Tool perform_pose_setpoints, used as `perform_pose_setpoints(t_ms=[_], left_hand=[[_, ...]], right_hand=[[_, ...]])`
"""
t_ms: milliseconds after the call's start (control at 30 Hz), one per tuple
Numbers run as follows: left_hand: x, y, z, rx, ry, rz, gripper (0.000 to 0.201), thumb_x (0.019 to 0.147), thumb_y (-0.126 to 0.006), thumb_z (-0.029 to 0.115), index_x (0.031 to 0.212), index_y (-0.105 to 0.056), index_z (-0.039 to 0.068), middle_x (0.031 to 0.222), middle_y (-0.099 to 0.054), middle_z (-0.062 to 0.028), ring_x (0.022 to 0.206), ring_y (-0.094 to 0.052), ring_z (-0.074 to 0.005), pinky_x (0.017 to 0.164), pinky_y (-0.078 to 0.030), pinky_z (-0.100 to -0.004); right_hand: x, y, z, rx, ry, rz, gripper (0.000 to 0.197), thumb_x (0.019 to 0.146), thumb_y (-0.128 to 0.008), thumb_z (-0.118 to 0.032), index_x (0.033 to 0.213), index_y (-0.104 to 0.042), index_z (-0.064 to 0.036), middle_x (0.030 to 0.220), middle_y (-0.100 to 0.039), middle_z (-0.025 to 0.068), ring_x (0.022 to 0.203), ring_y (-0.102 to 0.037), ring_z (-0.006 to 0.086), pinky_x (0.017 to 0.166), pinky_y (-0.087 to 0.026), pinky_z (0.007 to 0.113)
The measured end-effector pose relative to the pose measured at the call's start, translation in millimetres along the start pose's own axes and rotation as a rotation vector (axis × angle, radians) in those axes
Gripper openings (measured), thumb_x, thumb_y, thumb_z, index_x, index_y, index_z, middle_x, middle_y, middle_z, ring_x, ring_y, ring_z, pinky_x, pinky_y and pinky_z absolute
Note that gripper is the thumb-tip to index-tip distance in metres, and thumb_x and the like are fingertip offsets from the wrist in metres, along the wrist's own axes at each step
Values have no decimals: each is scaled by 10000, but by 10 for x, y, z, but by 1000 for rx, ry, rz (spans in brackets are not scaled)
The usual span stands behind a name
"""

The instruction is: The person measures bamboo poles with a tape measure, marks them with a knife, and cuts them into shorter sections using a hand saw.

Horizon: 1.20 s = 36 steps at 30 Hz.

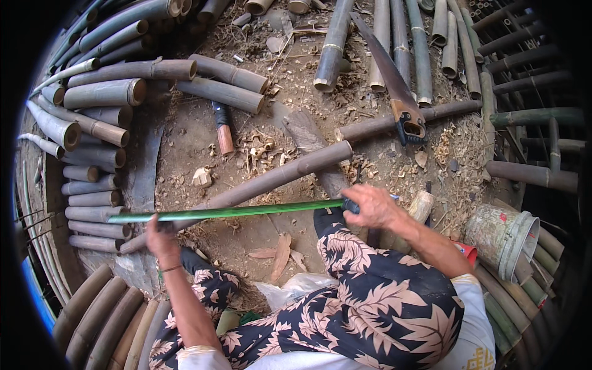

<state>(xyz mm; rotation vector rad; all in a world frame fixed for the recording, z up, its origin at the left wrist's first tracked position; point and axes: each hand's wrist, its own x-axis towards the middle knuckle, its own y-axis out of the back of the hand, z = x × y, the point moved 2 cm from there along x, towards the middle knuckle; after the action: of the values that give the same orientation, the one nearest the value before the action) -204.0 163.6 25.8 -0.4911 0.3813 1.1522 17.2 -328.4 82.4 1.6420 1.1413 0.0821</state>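
A green tape measure blade [265,210] stretches left to right in front of me. My right hand [372,206] is closed round its dark case [350,205], near my raised knee. My left hand [161,239] pinches the blade close to its far-left end, and a short length sticks out past the thumb. Under and behind the tape lies a brown bamboo pole [277,175], slanting from near my left hand up to the right. Its upper end rests across a flat piece of wood [311,139]. Whether the tape touches the pole, I cannot tell.
A handsaw [394,77] leans on another bamboo pole [431,113] at the back right. A knife with a wooden handle [225,137] lies by cut bamboo [222,94]. Stacked bamboo pieces [98,213] line the left. A dirty white bucket [487,234] lies tipped at right. Shavings litter the ground.
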Motion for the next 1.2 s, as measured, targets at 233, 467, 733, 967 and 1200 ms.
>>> perform_pose_setpoints(t_ms=[233,467,733,967,1200], left_hand=[[-1510,-1725,-645,693,411,-756,351,951,-688,347,958,-707,-4,849,-710,-73,764,-657,-135,743,-526,-295],[-2297,-2926,630,298,44,-1517,222,839,-766,185,910,-709,-17,845,-664,-120,810,-613,-182,729,-470,-302],[-2781,-3218,1208,-486,84,-1850,275,808,-778,238,897,-710,-13,903,-658,-170,797,-614,-220,728,-466,-333],[-2689,-3151,1153,-629,142,-1835,301,815,-766,256,930,-700,-14,966,-647,-171,850,-610,-241,792,-467,-364],[-2636,-3172,1076,-638,181,-1832,328,823,-754,275,963,-691,-14,1028,-636,-173,903,-605,-262,857,-468,-394]], right_hand=[[-352,-541,-151,446,-218,280,640,838,-615,-453,1268,-605,22,1127,-647,239,1047,-632,404,910,-525,439],[-628,-1200,132,438,-554,218,988,860,-613,-647,1472,-342,79,1355,-480,352,1294,-475,462,1047,-439,488],[394,351,1629,-217,-649,664,707,834,-714,-459,1304,-529,35,1335,-531,238,1264,-463,408,1073,-369,507],[488,307,2219,-195,-590,608,504,915,-603,-505,845,-694,-14,871,-693,221,942,-636,379,926,-423,492],[-319,-187,2448,-258,-847,804,496,954,-558,-487,948,-703,-12,940,-683,204,994,-626,358,962,-412,482]])
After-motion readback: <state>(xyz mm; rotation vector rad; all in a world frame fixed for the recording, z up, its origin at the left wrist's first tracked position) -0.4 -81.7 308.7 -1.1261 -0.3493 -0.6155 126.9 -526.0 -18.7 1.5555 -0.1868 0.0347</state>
